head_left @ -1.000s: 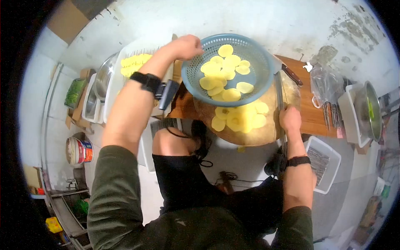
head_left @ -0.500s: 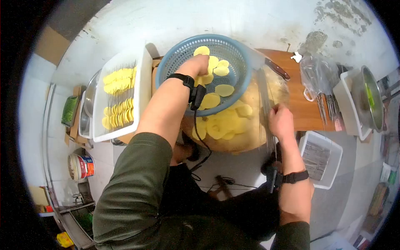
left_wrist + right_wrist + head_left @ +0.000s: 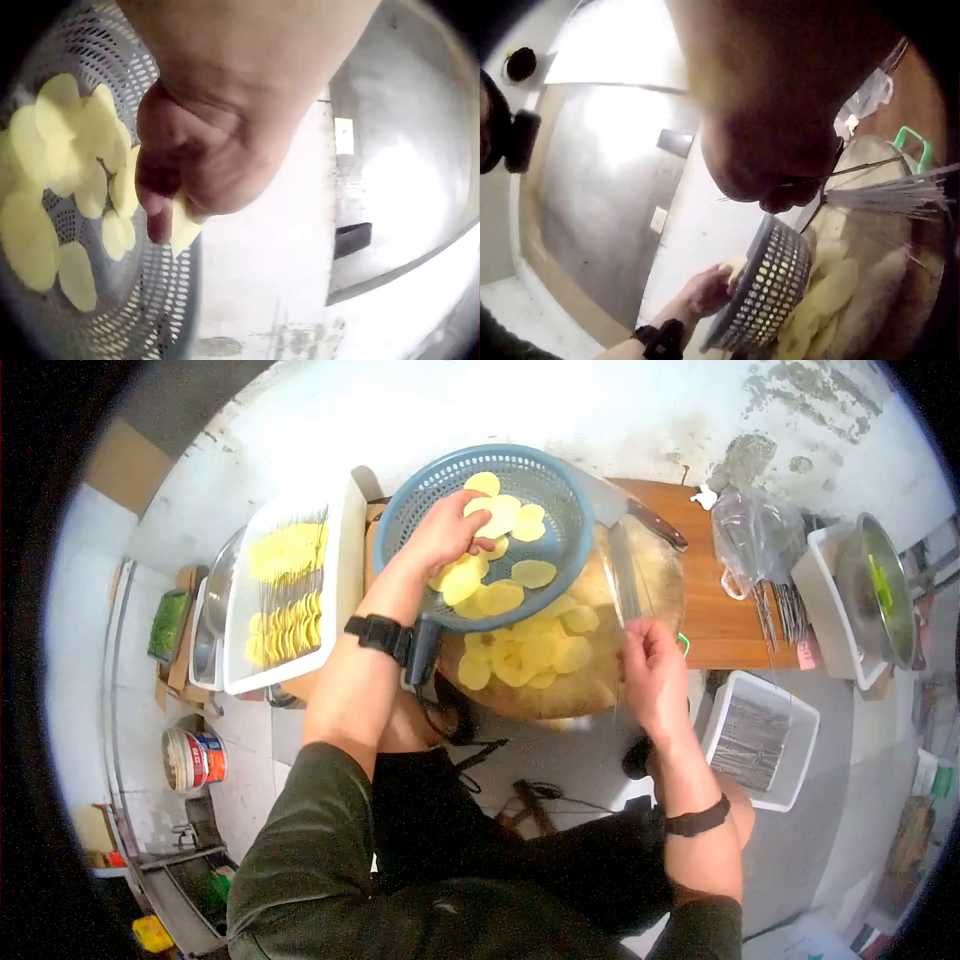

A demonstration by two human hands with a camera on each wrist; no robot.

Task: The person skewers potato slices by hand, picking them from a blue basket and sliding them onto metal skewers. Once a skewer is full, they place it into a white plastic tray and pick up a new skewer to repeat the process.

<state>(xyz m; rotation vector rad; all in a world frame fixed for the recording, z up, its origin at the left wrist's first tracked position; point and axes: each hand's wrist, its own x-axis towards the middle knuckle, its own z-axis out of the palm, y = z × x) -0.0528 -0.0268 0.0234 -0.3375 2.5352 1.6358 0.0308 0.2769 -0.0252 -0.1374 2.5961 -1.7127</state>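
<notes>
Over a blue-grey perforated basket, my left hand pinches a thin yellow potato slice between thumb and fingers. More loose potato slices lie inside the basket. My right hand, at the right edge of the round cutting board, grips a thin metal skewer with curled fingers. A bundle of skewers rests on the board just beyond that hand. In front of the basket, a pile of potato slices covers part of the board.
On the left stands a white tray with rows of skewered slices. A knife lies behind the board. Farther right are a plastic bag, more skewers and a metal bowl. A white bin holds skewers below.
My left hand went from the basket's left rim in among the slices, then drew back a little with a slice. The right hand has shifted slightly toward me and left. The head view turned.
</notes>
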